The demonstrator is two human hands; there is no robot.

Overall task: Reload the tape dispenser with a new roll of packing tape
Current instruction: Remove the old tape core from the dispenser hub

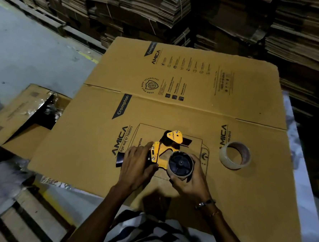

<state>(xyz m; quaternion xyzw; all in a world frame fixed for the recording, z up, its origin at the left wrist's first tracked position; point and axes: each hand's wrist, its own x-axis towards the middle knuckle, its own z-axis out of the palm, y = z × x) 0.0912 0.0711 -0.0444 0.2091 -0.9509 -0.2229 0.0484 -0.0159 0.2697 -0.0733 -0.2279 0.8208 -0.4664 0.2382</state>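
1. A big flattened cardboard box [174, 106] lies spread out as the work surface, printed with "Crompton" and "AMICA" lettering and a line drawing of a water heater.

2. On it, low and near the person, lies the orange tape dispenser [165, 149] on its side, its black wheel [180, 162] facing up.

3. The left hand [138, 166] is wrapped around the handle end of the dispenser, fingers curled over it and the forefinger stretched along the orange plate; a black piece sticks out from under the hand on the far left.

4. The right hand [189, 178] cups the brown ring [179, 173] sitting around the wheel, thumb on the near side and fingers round the far side (whether that ring is a spent core or a thin roll, I cannot tell from here).

5. A roll of packing tape [235, 155] rests flat on the cardboard well to the right of the dispenser, untouched, its hollow centre showing the box beneath.

6. The right wrist wears a bracelet [205, 203] and a thin thread.

7. To the left, lower down, an open carton [30, 113] shows crumpled clear plastic inside.

8. Behind everything rise dim stacks of flattened cardboard [180, 13], tied in bundles.

9. At the bottom edge, a striped garment [148, 232] shows between the forearms.
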